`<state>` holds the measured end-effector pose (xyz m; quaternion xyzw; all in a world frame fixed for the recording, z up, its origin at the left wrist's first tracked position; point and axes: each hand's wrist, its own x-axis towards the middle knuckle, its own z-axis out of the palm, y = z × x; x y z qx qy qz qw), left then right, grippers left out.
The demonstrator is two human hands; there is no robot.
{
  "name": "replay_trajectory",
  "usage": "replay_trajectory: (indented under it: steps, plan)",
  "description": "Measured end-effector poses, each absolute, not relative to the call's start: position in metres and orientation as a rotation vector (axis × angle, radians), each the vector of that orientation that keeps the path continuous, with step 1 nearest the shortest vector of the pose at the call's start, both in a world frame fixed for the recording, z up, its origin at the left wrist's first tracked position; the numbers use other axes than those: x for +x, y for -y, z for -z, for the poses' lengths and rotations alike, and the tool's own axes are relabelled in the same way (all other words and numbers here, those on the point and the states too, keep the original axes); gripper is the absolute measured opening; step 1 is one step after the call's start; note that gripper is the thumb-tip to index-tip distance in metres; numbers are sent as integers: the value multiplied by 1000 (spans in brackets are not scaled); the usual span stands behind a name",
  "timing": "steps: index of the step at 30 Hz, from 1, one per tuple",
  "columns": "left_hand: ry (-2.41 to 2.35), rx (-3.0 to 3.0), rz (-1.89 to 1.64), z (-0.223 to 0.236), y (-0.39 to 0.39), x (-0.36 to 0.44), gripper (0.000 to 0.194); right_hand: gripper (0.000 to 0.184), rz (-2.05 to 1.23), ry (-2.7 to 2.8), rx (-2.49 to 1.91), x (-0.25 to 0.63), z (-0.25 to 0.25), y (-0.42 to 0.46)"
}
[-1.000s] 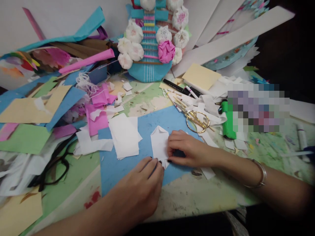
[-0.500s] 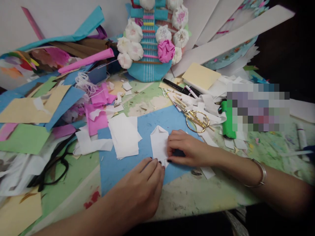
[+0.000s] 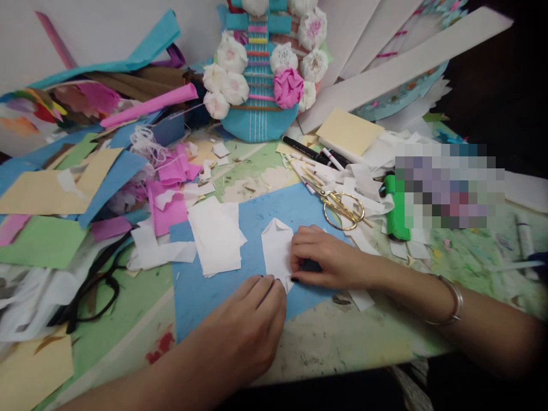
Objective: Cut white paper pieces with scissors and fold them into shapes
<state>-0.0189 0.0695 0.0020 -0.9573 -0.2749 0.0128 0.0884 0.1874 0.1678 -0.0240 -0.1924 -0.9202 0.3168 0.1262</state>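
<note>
A small white piece of paper [image 3: 275,246], its top corners folded in to a blunt point, lies on a blue sheet [image 3: 205,302]. My left hand [image 3: 257,319] is closed at the paper's lower end, fingers bunched together on it. From the right, my right hand [image 3: 323,260] grips the paper's right edge with curled fingers and covers part of that side. To the left of the folded piece rests a loose stack of white paper [image 3: 216,237].
Gold-handled scissors [image 3: 342,210] lie beyond my right hand, beside black markers [image 3: 306,149] and a green object [image 3: 397,208]. Black-framed glasses [image 3: 109,291] sit among scraps at left. A blue paper guitar [image 3: 259,123] with paper flowers stands at the back.
My left fingers have curled in slightly at the paper's lower end. My right hand and the paper stay almost where they were.
</note>
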Motion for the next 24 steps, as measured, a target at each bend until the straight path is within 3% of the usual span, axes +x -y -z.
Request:
replay_trajectory:
  steps: [24]
  plan:
    - [885, -2789, -115, -9, -67, -21, 37, 9, -946, 2673, -575, 187, 26, -169]
